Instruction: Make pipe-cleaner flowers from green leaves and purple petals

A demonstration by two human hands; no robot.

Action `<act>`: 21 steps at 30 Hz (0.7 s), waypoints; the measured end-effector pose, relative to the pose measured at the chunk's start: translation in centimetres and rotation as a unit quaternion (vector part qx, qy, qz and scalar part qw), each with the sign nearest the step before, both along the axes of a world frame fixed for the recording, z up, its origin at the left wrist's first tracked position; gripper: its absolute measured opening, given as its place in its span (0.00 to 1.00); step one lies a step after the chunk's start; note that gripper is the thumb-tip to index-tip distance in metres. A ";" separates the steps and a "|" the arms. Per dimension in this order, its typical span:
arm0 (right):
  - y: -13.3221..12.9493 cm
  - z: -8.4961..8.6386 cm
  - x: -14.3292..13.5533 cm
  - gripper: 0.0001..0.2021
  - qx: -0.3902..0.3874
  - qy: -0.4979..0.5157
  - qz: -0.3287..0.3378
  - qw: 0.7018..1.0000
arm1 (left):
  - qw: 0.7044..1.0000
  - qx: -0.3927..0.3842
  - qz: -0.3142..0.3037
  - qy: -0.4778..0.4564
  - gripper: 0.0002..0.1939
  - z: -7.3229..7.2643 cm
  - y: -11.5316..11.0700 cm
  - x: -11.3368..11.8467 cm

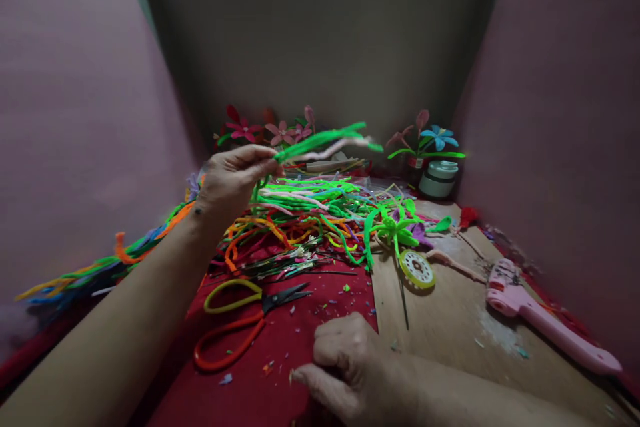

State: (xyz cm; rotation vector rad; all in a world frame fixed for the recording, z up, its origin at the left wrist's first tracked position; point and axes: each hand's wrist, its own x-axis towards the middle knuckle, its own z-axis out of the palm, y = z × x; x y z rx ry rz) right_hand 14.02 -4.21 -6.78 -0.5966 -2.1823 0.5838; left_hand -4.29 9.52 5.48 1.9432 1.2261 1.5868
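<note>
My left hand (pixel 237 173) is raised over the pile, its fingers pinched on a few green and pale pink pipe cleaners (pixel 325 141) that point to the right. Low over the red cloth (pixel 320 293), near its right edge, my right hand (pixel 345 367) has its fingers curled in and the thumb pointing left; whether anything is inside is hidden. Scissors (pixel 267 303) with one yellow and one red handle lie between my hands, blades apart. Beneath the raised hand spreads a heap of green, orange and pink pipe cleaners (pixel 310 200).
On the wooden board (pixel 450 320) at the right are a pink glue gun (pixel 545 327), a yellow-rimmed disc (pixel 417 269) and a green pipe-cleaner flower (pixel 397 227). A pale green jar (pixel 439 179) and finished flowers (pixel 243 129) stand at the back. Small scraps dot the cloth.
</note>
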 end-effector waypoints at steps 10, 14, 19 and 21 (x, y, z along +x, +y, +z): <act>0.0 -0.5 0.0 0.19 -0.018 0.006 0.000 1.000 | 0.974 -0.031 0.062 0.216 0.11 -0.9 3.0 -0.5; -0.1 -0.6 0.0 0.19 -0.026 0.016 0.002 1.000 | 0.957 0.019 0.104 0.272 0.12 -2.4 3.2 0.0; 0.0 -0.5 0.0 0.19 -0.026 0.025 -0.006 0.999 | 0.974 0.032 0.066 0.213 0.10 -2.6 2.4 0.3; 0.0 -0.5 0.1 0.19 -0.028 0.025 -0.005 0.999 | 0.982 0.031 0.031 0.185 0.10 -2.0 1.2 0.2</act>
